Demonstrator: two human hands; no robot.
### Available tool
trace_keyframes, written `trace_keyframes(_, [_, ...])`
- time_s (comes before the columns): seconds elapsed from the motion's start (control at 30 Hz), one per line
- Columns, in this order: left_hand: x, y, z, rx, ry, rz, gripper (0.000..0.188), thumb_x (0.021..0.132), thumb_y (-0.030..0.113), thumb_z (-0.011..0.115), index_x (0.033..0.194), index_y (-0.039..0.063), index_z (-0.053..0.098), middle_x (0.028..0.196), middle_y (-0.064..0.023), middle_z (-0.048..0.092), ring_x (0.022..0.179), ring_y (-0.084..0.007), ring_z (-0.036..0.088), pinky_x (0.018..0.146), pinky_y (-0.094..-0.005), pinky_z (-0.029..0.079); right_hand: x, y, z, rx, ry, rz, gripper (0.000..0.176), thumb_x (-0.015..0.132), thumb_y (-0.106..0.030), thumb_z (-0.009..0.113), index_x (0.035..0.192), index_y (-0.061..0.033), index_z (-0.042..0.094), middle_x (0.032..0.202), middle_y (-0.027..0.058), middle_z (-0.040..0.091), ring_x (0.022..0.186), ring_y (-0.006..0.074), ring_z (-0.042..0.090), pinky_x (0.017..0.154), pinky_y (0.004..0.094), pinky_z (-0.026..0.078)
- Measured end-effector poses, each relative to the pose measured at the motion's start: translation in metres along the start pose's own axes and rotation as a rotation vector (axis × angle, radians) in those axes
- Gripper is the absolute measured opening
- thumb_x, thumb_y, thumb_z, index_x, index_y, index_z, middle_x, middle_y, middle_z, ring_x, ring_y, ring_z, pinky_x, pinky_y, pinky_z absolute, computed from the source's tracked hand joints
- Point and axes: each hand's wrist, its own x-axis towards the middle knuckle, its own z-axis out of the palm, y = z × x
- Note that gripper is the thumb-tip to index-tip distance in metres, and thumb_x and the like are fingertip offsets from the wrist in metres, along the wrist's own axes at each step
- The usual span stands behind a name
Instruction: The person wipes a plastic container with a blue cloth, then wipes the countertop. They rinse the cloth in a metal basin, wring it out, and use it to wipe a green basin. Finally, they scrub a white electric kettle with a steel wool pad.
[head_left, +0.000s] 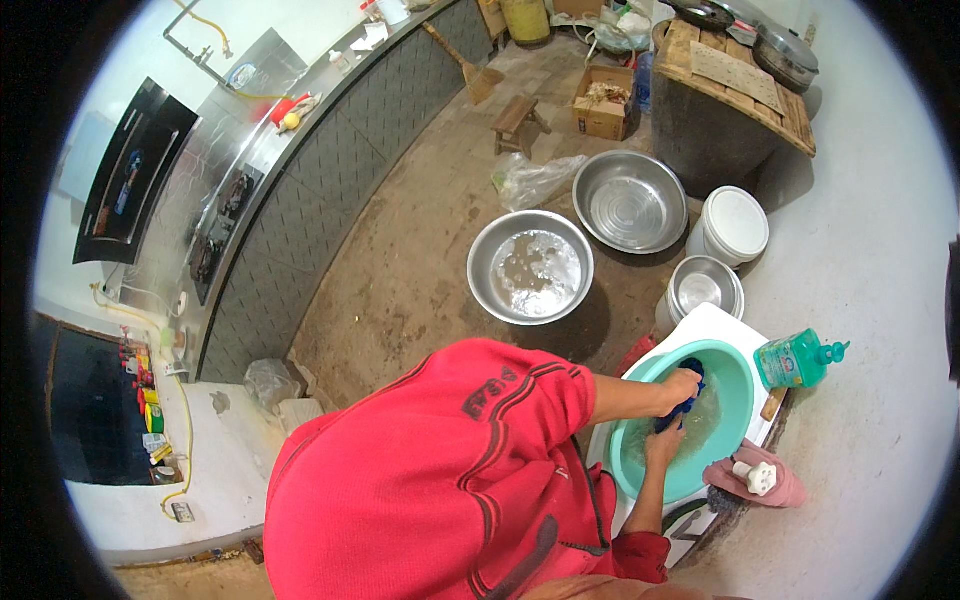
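Observation:
A teal plastic basin (741, 397) with cloudy, greenish water stands tilted on a white washstand (712, 319). Over the basin, my left hand (681, 390) grips a wet dark blue cloth (691, 366), its fingers closed around the upper part. Just below it, my right hand (665, 441) holds the lower end of the same cloth near the water. Part of the cloth is hidden by the hands. A green pump bottle of liquid soap (784, 361) stands beside the basin, by the wall. A pink cloth (784, 480) hangs around a white knob (759, 478) below it.
On the floor are a metal basin with water (484, 262), another metal basin (630, 202), a lidded white bucket (736, 217) and a metal bowl on a bucket (705, 285). Farther off stand a wooden stool (516, 116), a cardboard box (600, 120) and a long counter (322, 157).

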Motion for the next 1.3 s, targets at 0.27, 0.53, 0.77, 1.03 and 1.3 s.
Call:
trace_keyframes(0.27, [0.019, -0.026, -0.008, 0.065, 0.068, -0.101, 0.024, 0.081, 0.019, 0.061, 0.096, 0.000, 0.065, 0.095, -0.0125, 0.063, 0.086, -0.0248, 0.059, 0.074, -0.0391, 0.048, 0.015, 0.026, -0.036, 1.531, -0.010, 0.236, 0.062, 0.073, 0.011, 0.050, 0.133, -0.0041, 0.055, 0.124, 0.0133, 0.058, 0.105, 0.0268, 0.060, 0.092, 0.0349, 0.049])
trace_keyframes(0.53, [-0.002, 0.005, -0.009, -0.375, -0.327, -0.296, 0.041, 0.088, 0.046, 0.065, 0.099, 0.007, 0.061, 0.086, -0.0088, 0.064, 0.068, -0.0227, 0.060, 0.064, -0.0393, 0.053, -0.078, -0.074, -0.138, 0.835, 0.265, -0.502, 0.032, 0.089, -0.015, 0.056, 0.117, -0.0006, 0.063, 0.119, 0.0171, 0.058, 0.116, 0.0328, 0.053, 0.101, 0.0424, 0.041])
trace_keyframes(0.77, [-0.015, -0.006, -0.013, -0.479, -0.458, -0.341, 0.030, 0.093, 0.036, 0.059, 0.105, 0.008, 0.062, 0.092, -0.0089, 0.066, 0.078, -0.0210, 0.066, 0.075, -0.0370, 0.055, -0.016, -0.088, -0.110, 0.630, 0.636, 0.060, 0.035, 0.091, -0.030, 0.064, 0.104, 0.0020, 0.066, 0.093, 0.0239, 0.067, 0.083, 0.0385, 0.063, 0.077, 0.0436, 0.050])
trace_keyframes(1.03, [-0.034, 0.035, -0.018, -0.105, -0.311, -0.150, 0.033, 0.090, 0.023, 0.065, 0.115, 0.004, 0.055, 0.106, -0.0085, 0.062, 0.098, -0.0222, 0.060, 0.093, -0.0403, 0.048, 0.051, 0.039, -0.030, 0.692, 0.325, 0.395, 0.051, 0.095, -0.045, 0.051, 0.099, 0.0026, 0.068, 0.090, 0.0294, 0.065, 0.090, 0.0459, 0.062, 0.080, 0.0494, 0.046])
trace_keyframes(1.3, [-0.027, 0.032, -0.028, 0.125, -0.153, -0.093, 0.066, 0.085, 0.020, 0.066, 0.144, 0.004, 0.041, 0.147, -0.0189, 0.040, 0.138, -0.0369, 0.033, 0.112, -0.0524, 0.026, -0.002, 0.002, 0.023, 0.046, 0.109, 0.135, 0.060, 0.082, -0.014, 0.066, 0.139, -0.0092, 0.047, 0.120, 0.0277, 0.053, 0.111, 0.0443, 0.056, 0.092, 0.0496, 0.046])
